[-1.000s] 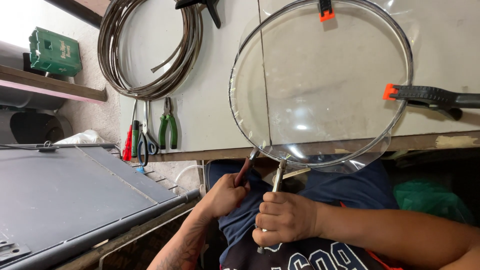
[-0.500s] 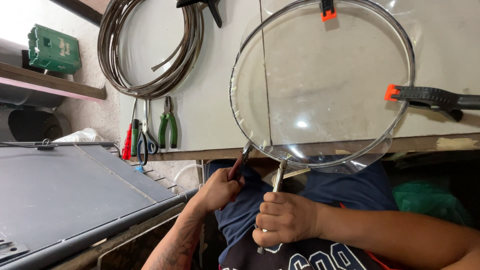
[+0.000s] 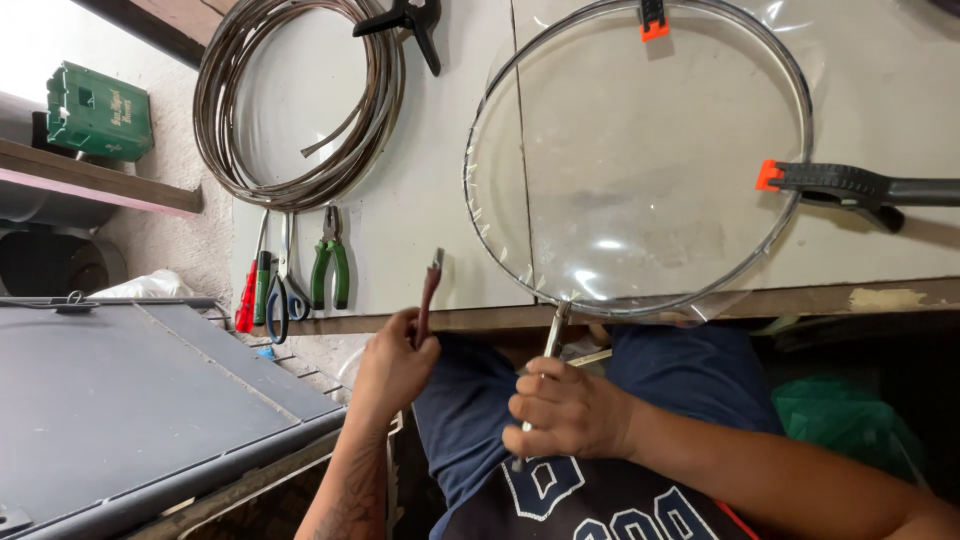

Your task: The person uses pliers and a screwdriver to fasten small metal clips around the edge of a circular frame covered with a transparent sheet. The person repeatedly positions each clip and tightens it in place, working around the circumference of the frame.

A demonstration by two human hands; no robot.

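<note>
we are gripping red-handled pliers (image 3: 430, 292) in our left hand (image 3: 392, 362), at nine o'clock from our right hand (image 3: 566, 412). our right grip is closing around the metal stem (image 3: 553, 335) under the hoop (image 3: 640, 160) on the desk (image 3: 430, 200).

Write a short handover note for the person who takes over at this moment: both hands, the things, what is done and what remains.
Left hand: shut on a slim red-handled tool, raised beside the hoop and apart from it.
Right hand: shut on the hoop's metal stem at the table edge.
Things: the round wire hoop, covered with clear film, lies on the pale table. Two orange-tipped clamps, top and right, sit on its rim.
Done: film over the hoop, clamps on.
Left: the tool has not yet met the hoop or stem.
Spare green-handled pliers lie to the left.
</note>
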